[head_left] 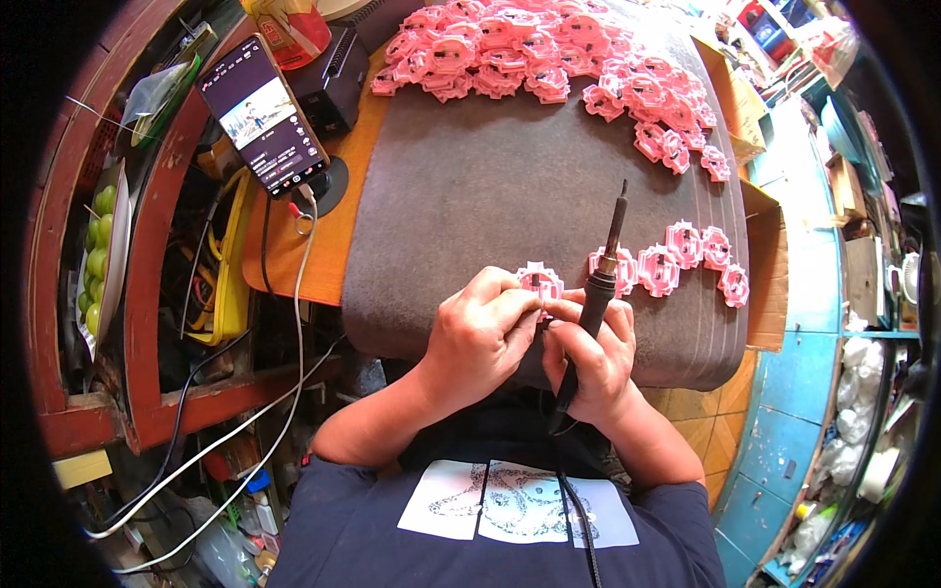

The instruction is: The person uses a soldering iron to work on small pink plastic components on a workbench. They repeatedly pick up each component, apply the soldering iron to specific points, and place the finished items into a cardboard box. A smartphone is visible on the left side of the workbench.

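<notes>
Near the front middle of the dark mat, my left hand has its fingers closed on a pink plastic piece with a small dark part in it. My right hand holds a black soldering iron upright, its metal tip pointing away from me, while its fingertips meet my left fingers at the piece's lower edge. A short row of similar pink pieces lies just beyond and right of my right hand. Exactly what my fingertips grip under the piece is hidden.
Pink pieces are heaped at the mat's back. On the left stand a phone on a holder with cables, a black box and a yellow tub. Cardboard boxes and a blue tiled ledge are at the right.
</notes>
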Tool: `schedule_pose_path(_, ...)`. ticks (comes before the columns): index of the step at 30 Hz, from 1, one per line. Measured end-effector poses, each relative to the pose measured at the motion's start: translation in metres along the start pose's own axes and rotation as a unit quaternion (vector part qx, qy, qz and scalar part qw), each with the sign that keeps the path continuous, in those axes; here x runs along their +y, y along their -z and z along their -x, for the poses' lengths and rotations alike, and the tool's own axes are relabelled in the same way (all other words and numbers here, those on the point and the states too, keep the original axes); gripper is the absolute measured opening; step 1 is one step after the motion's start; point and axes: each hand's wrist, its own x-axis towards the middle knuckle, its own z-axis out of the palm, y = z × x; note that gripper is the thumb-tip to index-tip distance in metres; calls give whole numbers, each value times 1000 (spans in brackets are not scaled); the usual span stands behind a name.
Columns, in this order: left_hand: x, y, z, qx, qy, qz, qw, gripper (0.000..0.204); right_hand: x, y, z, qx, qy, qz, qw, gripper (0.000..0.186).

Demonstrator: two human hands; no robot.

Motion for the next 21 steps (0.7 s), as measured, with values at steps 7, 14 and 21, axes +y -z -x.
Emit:
schedule_pose_path(7,2,0,-3,-9,16,0,1000,14,-3,4,-10,-26,-9,-3,1000,40)
schedule_pose_path(14,5,2,-6,-29,40,-1,999,13,-1,22,0,33,-13,-68,997,33)
schedule_pose_path(21,6,2,-8,-29,41,5,999,12,-7,67,7,16,-25,-56,998,62)
